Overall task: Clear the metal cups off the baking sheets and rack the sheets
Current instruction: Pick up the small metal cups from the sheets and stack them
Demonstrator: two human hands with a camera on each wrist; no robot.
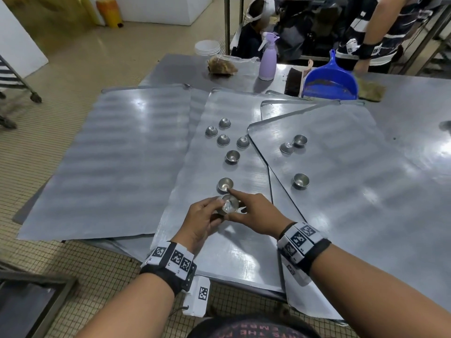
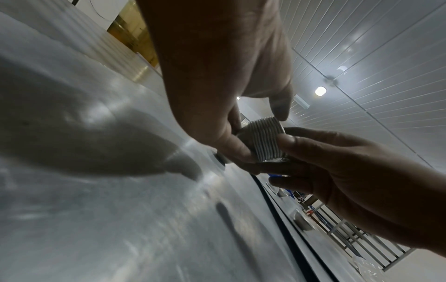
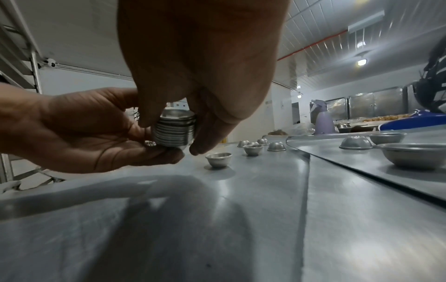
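Several overlapping baking sheets lie on the steel table: a left sheet (image 1: 109, 154), a middle sheet (image 1: 219, 245) and a right sheet (image 1: 341, 203). My left hand (image 1: 217, 208) grips a stack of nested metal cups (image 1: 228, 206) (image 2: 265, 141) (image 3: 175, 131) just above the middle sheet. My right hand (image 1: 238, 208) pinches the same stack from the other side, its index finger stretched to the rim of the nearest loose cup (image 1: 225, 184) (image 3: 218, 159). Several more cups (image 1: 233, 156) stand farther up the middle sheet, some upside down. Three cups (image 1: 301, 181) sit on the right sheet.
At the table's far end stand a purple spray bottle (image 1: 268, 59), a blue dustpan (image 1: 329, 81) and a crumpled bag (image 1: 220, 65). Another person (image 1: 366, 32) stands at the far right. A wheeled rack (image 1: 14, 76) is on the tiled floor to the left.
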